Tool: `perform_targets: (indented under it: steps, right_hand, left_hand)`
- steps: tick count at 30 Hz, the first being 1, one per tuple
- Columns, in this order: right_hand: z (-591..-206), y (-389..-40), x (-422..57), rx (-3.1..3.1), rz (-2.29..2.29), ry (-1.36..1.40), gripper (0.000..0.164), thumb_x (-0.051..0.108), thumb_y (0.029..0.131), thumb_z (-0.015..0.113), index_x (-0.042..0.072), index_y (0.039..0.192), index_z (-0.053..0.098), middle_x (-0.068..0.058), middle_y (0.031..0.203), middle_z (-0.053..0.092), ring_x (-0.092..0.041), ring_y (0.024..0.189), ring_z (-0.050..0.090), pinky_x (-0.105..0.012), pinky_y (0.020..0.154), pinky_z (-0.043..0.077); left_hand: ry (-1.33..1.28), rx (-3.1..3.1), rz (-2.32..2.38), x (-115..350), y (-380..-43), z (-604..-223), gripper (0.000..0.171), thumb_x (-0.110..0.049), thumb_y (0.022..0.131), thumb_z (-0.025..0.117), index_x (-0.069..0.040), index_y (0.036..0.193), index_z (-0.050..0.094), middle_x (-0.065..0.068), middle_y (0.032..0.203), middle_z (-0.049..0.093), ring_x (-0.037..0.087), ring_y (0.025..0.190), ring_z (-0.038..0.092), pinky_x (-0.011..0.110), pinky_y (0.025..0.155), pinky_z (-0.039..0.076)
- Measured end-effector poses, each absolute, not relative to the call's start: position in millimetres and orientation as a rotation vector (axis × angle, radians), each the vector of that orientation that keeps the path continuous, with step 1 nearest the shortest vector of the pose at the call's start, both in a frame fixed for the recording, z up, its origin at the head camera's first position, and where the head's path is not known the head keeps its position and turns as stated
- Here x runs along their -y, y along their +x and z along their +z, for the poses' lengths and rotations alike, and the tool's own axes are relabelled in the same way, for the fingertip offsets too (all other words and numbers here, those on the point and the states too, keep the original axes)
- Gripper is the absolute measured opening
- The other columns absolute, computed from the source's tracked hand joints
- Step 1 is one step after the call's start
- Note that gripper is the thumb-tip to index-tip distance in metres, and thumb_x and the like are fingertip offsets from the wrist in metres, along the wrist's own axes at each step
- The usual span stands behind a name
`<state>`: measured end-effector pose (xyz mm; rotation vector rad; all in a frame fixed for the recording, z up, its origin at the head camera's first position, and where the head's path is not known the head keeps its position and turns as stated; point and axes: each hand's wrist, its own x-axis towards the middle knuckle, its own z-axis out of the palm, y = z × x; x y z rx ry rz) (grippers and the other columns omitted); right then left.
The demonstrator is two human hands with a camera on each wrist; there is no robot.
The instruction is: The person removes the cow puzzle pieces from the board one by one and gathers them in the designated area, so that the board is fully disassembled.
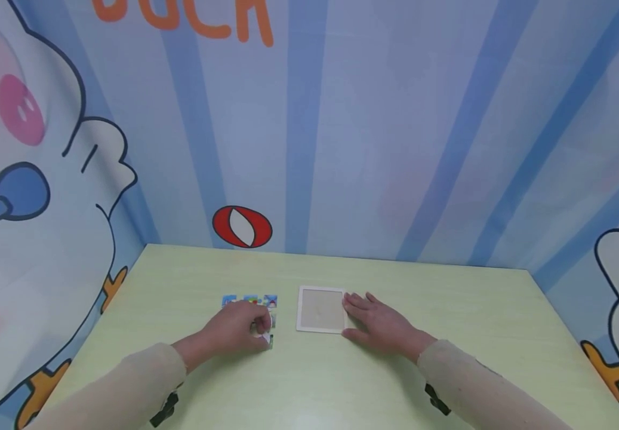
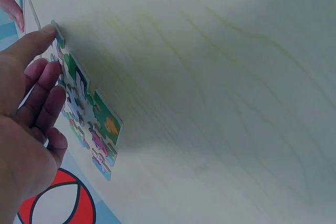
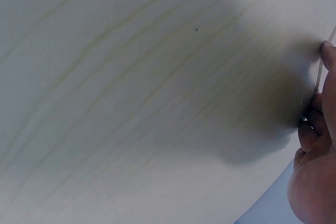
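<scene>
In the head view my left hand (image 1: 236, 328) is over a group of small, colourful cartoon puzzle pieces (image 1: 270, 301), its fingers bent. Thumb and index finger pinch at the near right corner piece (image 1: 271, 341); the left wrist view shows the thumb tip against that puzzle piece (image 2: 59, 35). Other puzzle pieces (image 2: 109, 119) lie close together under the curled fingers. To their right is a square puzzle frame (image 1: 322, 310) with a pale rim and bare beige inside. My right hand (image 1: 381, 325) rests at its right edge, fingers extended. In the right wrist view that hand (image 3: 317, 145) shows only partly.
Everything lies on a pale wood-grain table (image 1: 433, 298). Behind its far edge hangs a blue striped backdrop (image 1: 352, 149) with cartoon ducks and a red-and-white ball. Dark wrist straps (image 1: 165, 409) are on both sleeves.
</scene>
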<state>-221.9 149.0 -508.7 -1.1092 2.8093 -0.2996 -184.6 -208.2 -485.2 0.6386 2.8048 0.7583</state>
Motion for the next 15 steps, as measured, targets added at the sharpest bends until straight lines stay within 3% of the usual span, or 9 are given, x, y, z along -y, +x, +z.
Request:
perform_targets:
  steps: [5,8,11,15]
  right_hand:
    - [-508.2,-223.4,-148.8,-2.814,-0.309,-1.096,0.072,0.044,0.107,0.062,-0.004,0.158,0.046,-0.020,0.166,0.042,-0.038,0.154,0.040,-0.055,0.127,0.025]
    - [-509.7,-222.2,-147.8,-2.794,-0.342,-1.079,0.071,0.044,0.107,0.063,-0.004,0.157,0.047,-0.020,0.165,0.043,-0.039,0.154,0.039,-0.055,0.127,0.024]
    - [-509.4,-220.0,-146.9,-2.770,-0.388,-1.055,0.071,0.042,0.106,0.065,-0.005,0.156,0.048,-0.021,0.164,0.044,-0.041,0.154,0.039,-0.057,0.127,0.024]
    - [-506.6,-217.5,-146.2,-2.775,-0.387,-1.031,0.071,0.041,0.105,0.066,-0.004,0.156,0.048,-0.022,0.165,0.043,-0.042,0.154,0.038,-0.058,0.127,0.023]
  left_hand:
    - [0.641,-2.835,0.737,206.3,-188.9,-483.4,0.025,-0.019,0.082,0.093,-0.022,0.088,0.070,-0.012,0.085,0.066,0.010,0.084,0.059,0.035,0.080,0.053]
    - [0.633,-2.869,0.703,205.3,-187.6,-480.3,0.024,-0.023,0.082,0.094,-0.021,0.091,0.071,-0.011,0.088,0.068,0.012,0.087,0.059,0.041,0.087,0.052]
    - [0.629,-2.912,0.673,204.6,-185.7,-473.2,0.025,-0.027,0.086,0.092,-0.019,0.104,0.076,-0.007,0.097,0.072,0.017,0.096,0.063,0.050,0.095,0.049]
    - [0.639,-2.998,0.567,209.6,-180.5,-463.8,0.039,-0.032,0.090,0.087,-0.015,0.124,0.076,0.001,0.115,0.073,0.025,0.112,0.066,0.057,0.100,0.048]
